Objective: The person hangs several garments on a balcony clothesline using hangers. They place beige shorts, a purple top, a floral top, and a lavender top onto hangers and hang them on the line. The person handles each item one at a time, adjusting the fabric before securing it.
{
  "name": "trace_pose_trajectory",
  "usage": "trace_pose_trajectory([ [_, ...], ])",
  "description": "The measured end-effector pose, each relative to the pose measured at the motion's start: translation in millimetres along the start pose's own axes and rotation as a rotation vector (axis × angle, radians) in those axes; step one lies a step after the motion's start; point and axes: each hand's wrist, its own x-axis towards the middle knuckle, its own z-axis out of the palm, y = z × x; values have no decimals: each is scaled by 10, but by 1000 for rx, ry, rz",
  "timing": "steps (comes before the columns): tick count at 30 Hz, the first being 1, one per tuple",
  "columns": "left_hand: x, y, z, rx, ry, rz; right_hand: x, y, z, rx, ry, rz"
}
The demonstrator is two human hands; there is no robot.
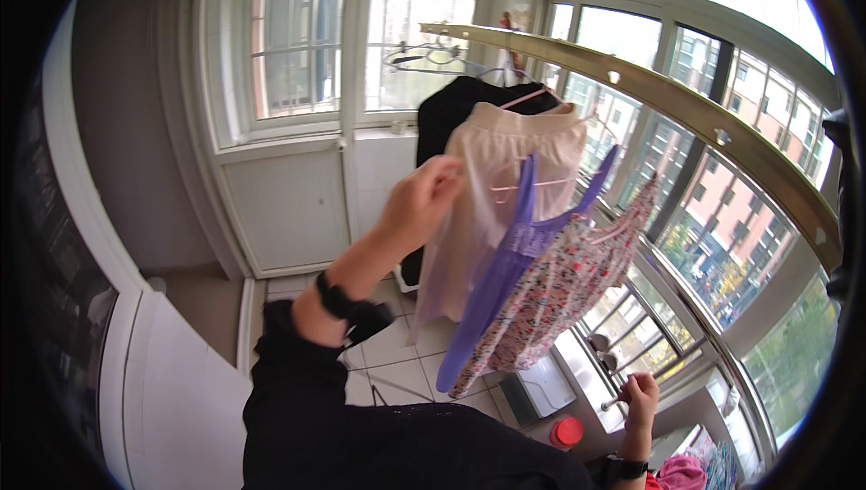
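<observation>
My left hand, blurred and with curled fingers, is beside the left edge of a cream skirt or trousers with an elastic waist; whether it pinches the cloth cannot be told. The cream garment hangs from a pink hanger. In front hang a purple strappy top and a floral strappy top; a black garment hangs behind. My right hand is low at the right, fingers bent near the end of a short pale rod; its grip is unclear.
A brass-coloured drying rail crosses above, with bare hangers at its far end. A metal railing runs along the windows. Below are a lidded plastic box, a red-lidded container and pink cloth. A white door panel stands behind.
</observation>
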Motion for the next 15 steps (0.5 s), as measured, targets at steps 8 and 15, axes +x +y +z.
trace_pose_trajectory([
  [8, 697, 493, 558, 637, -76, 246, -80, 300, -219, 25, -23, 17],
  [15, 897, 369, 791, 782, -202, 293, -219, 418, -232, 7, 16, 25],
])
